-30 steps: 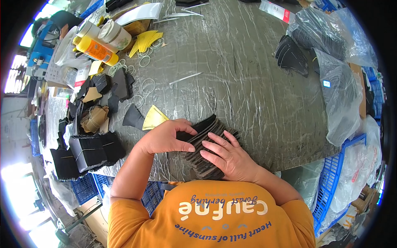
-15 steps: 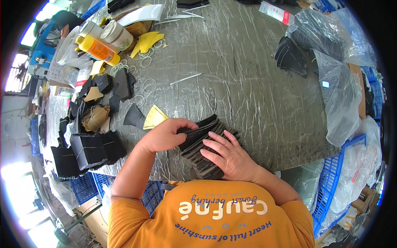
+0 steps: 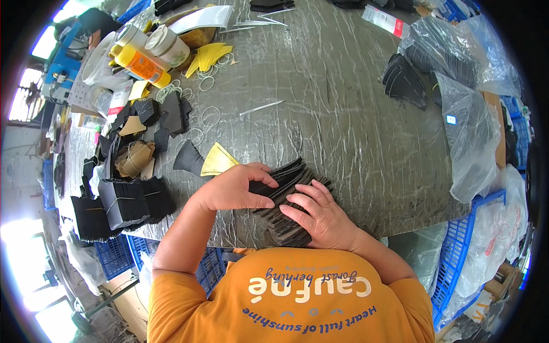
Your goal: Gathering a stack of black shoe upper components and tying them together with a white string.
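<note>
In front of my body, near the table's front edge, a fanned stack of thin dark cut pieces (image 3: 286,173) lies on its side, black at the far end and brownish-grey along the near edges. My left hand (image 3: 240,187) bends over the stack's left end, thumb and forefinger apart and gripping its edges. From the right, my right hand (image 3: 321,216) holds the stack, its fingers laid across the edges and its thumb hidden. Just beyond my left hand lie a yellow fan-shaped piece (image 3: 218,160) and a dark grey flared piece (image 3: 188,158).
Banded black stacks (image 3: 123,204) stand at the left edge. Farther back are a yellow bottle (image 3: 140,64), white jars (image 3: 168,46) and loose rubber bands (image 3: 211,116). A white stick (image 3: 262,108) lies mid-table. Dark pieces (image 3: 404,81) and plastic bags (image 3: 472,134) lie right, above a blue crate (image 3: 457,268).
My left thumb and forefinger have spread apart from a pinch, and the thumb now reaches lower over the stack. My right hand has barely shifted. The whole view has moved slightly.
</note>
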The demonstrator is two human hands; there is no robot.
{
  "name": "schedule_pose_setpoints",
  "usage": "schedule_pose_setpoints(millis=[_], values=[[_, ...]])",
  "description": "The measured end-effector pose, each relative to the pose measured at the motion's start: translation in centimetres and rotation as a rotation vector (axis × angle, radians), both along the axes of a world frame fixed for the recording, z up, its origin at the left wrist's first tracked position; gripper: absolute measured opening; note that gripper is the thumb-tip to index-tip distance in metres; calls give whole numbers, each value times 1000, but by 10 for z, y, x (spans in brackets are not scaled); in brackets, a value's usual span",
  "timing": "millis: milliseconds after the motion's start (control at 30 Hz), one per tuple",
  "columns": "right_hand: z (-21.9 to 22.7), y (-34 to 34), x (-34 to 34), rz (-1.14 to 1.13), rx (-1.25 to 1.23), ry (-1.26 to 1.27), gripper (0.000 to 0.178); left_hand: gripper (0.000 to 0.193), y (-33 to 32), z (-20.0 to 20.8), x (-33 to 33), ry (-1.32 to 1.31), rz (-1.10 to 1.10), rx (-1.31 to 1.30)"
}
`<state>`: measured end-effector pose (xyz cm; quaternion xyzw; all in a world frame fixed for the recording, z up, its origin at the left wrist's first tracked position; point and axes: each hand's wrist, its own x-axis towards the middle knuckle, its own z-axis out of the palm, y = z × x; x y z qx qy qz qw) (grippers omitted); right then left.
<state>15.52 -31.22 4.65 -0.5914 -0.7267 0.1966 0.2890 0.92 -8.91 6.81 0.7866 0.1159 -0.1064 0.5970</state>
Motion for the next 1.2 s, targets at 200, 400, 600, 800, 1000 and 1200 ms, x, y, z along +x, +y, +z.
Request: schedule_pose_setpoints(millis=[200, 400, 600, 800, 1000, 1200], values=[[1, -1, 1, 6, -17, 13, 81, 40, -3, 4, 1, -14, -13, 42], [2, -1, 1, 10, -26, 35, 80, 31, -3, 5, 1, -12, -8, 22], [3, -1, 0, -7, -9, 33, 79, 32, -6, 7, 2, 51, 53, -33], [-1, -3, 0, -14, 7, 22, 76, 26, -2, 0, -2, -13, 5, 20], [-2, -3, 0, -4, 9, 6, 84, 49, -2, 2, -2, 22, -46, 29], [1, -3, 0, 5, -31, 13, 89, 54, -2, 2, -2, 4, -49, 42]])
